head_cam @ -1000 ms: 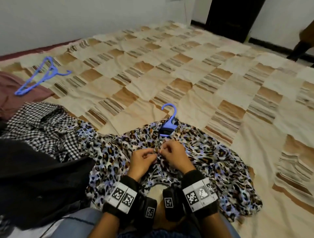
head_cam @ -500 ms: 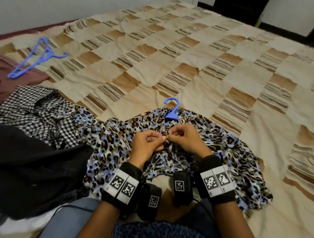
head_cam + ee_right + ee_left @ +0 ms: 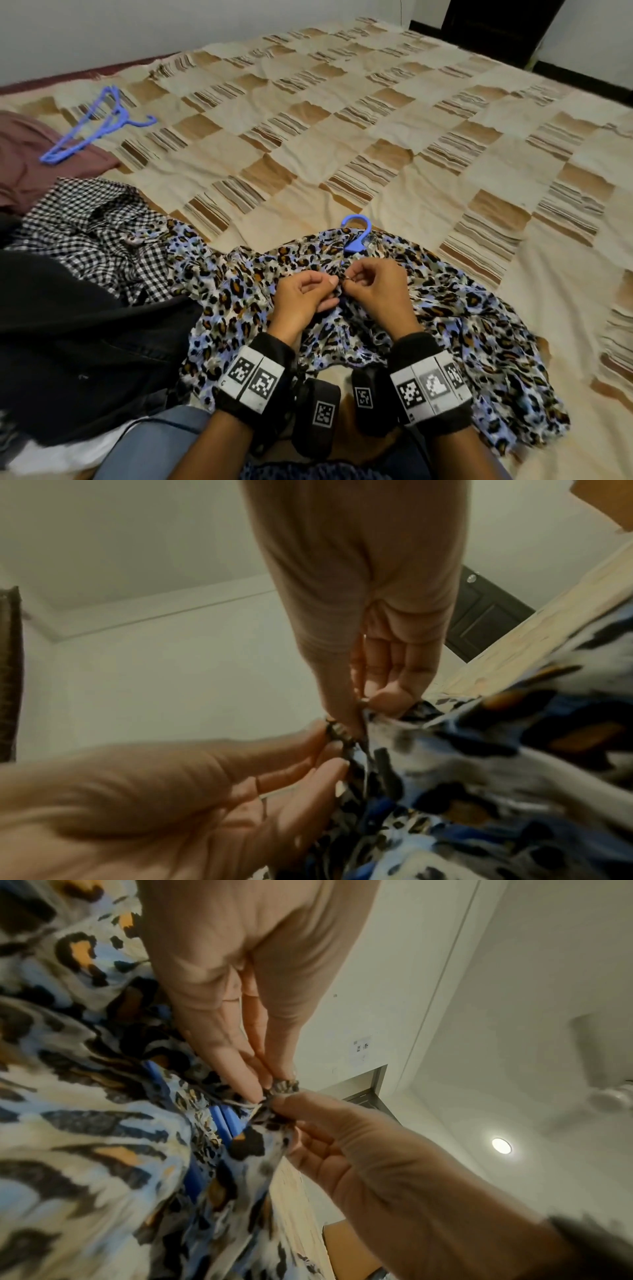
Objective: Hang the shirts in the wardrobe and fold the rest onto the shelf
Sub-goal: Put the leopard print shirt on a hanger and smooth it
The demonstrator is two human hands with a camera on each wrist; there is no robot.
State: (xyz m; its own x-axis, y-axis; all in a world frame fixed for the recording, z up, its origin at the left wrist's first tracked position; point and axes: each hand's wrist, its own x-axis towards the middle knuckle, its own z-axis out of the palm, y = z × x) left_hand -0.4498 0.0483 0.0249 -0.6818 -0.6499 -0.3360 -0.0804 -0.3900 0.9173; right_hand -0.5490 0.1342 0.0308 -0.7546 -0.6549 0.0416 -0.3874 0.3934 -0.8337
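A leopard-print shirt (image 3: 445, 308), spread on the patchwork bedspread (image 3: 342, 137) over a blue hanger (image 3: 358, 236), is pinched at its front edges near the collar by the left hand (image 3: 301, 298) and right hand (image 3: 380, 291), fingertips meeting, wrists side by side.

My head camera looks forward and down across the bed (image 3: 376, 144). Both wrist cameras sit very near, facing up toward my fingertips (image 3: 255, 1088), sharing the pinched leopard-print shirt (image 3: 462, 325) at centre frame.

Both hands (image 3: 337, 294) shifted up the leopard-print shirt (image 3: 455, 325) toward the hanger hook (image 3: 356, 233)
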